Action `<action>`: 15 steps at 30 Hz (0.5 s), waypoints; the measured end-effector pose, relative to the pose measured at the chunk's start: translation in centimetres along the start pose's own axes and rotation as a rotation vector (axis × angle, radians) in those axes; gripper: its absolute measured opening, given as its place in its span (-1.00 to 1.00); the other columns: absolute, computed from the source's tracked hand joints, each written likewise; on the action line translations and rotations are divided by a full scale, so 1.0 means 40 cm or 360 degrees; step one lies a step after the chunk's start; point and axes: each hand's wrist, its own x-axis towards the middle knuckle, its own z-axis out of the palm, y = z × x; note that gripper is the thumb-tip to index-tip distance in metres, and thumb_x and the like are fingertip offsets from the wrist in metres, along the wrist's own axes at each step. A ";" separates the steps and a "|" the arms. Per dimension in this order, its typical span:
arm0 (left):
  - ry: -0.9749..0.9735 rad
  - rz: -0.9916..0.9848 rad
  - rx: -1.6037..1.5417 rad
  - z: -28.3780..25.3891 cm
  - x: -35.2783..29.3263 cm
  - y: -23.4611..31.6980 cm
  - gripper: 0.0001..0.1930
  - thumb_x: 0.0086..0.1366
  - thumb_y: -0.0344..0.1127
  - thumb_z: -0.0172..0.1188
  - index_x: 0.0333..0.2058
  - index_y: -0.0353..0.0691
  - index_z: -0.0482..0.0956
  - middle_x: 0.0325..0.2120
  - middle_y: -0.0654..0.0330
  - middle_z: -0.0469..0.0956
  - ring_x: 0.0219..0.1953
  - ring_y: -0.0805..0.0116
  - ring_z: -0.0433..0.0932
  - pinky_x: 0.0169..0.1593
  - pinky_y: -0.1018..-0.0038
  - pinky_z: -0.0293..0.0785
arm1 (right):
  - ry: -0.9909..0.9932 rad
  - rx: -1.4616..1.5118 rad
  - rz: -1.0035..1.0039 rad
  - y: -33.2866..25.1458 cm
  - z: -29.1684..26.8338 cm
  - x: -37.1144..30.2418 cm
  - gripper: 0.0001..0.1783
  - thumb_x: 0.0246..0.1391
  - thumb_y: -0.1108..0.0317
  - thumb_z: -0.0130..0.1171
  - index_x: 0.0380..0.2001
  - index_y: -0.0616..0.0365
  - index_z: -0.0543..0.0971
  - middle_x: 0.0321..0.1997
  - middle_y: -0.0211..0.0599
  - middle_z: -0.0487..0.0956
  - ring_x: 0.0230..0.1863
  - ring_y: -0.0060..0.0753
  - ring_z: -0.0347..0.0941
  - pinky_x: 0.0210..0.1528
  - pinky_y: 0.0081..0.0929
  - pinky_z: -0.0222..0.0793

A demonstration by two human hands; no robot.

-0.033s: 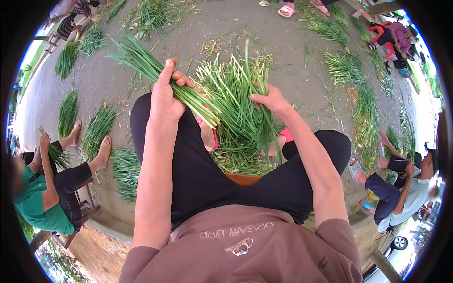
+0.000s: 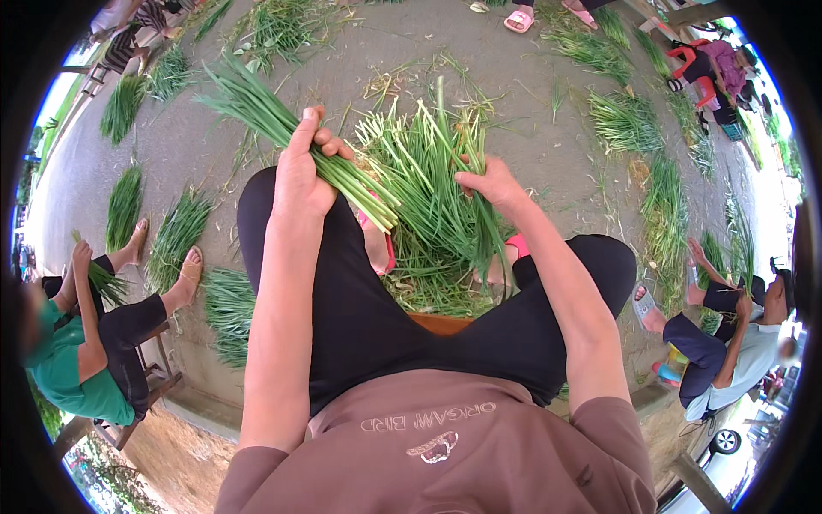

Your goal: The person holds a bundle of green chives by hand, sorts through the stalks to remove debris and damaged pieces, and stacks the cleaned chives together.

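Observation:
My left hand (image 2: 306,176) is closed round a thick bundle of garlic chives (image 2: 257,107). Their green leaf ends point up and left, and the pale stem ends lie toward the middle. Over the right side of a big loose heap of chives (image 2: 419,184), my right hand (image 2: 494,182) pinches a few chives (image 2: 491,227) between thumb and fingers. Pale ends stick up above that hand, while green leaves droop below it. The heap lies on the ground between my feet, its stem ends facing away from me. My right fingertips are partly hidden by leaves.
More chive bunches lie on the concrete at left (image 2: 124,204), beside my left knee (image 2: 229,313) and at far right (image 2: 623,124). A seated person in green (image 2: 81,360) works at left, another in light blue (image 2: 741,351) at right. Loose trimmings (image 2: 385,81) litter the ground beyond the heap.
The tall pale stalk above my right hand has tipped slightly left, and that hand has shifted very little. My left hand and its bundle look the same.

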 end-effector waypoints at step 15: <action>0.0314 -0.0225 0.0356 -0.095 -0.030 -0.115 -0.74 0.18 -0.27 0.23 -0.16 -0.16 0.48 -0.22 0.14 0.50 -0.59 0.51 0.33 -0.47 0.45 0.40 | -0.0210 0.0220 0.0000 0.003 0.036 -0.088 -0.62 -0.03 0.28 0.23 -0.12 0.20 0.52 -0.41 -0.51 0.47 -0.37 -0.68 0.35 -0.22 -0.64 0.28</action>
